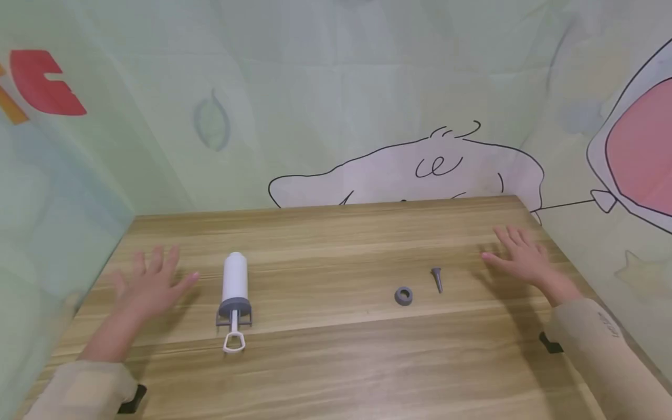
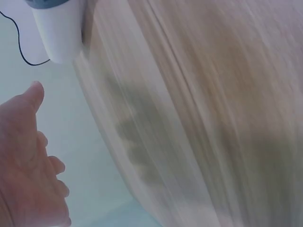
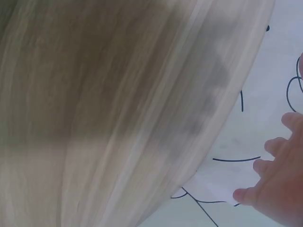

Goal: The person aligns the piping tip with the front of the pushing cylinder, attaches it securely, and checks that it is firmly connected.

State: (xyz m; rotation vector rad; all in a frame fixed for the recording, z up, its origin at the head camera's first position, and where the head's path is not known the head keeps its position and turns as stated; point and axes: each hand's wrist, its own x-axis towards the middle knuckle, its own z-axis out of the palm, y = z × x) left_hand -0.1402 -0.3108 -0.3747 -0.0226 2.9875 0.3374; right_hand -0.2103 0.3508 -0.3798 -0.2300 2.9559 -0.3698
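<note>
A white syringe-like press (image 1: 235,280) with a grey collar and a looped plunger handle lies on the wooden table, its handle toward me. To its left, my left hand (image 1: 149,289) hovers with fingers spread and holds nothing. Part of the white barrel (image 2: 59,33) also shows in the left wrist view, beyond the thumb. On the right half lie a grey ring (image 1: 403,296) and a small tapered grey nozzle (image 1: 437,280). My right hand (image 1: 525,259) is held above the table to the right of the nozzle, fingers apart, touching neither piece.
The wood-grain table (image 1: 325,373) ends at a back edge against a pale printed cloth (image 1: 336,105) with cartoon drawings. More of this cloth hangs along both sides. Dark straps show under both beige sleeves (image 1: 604,338).
</note>
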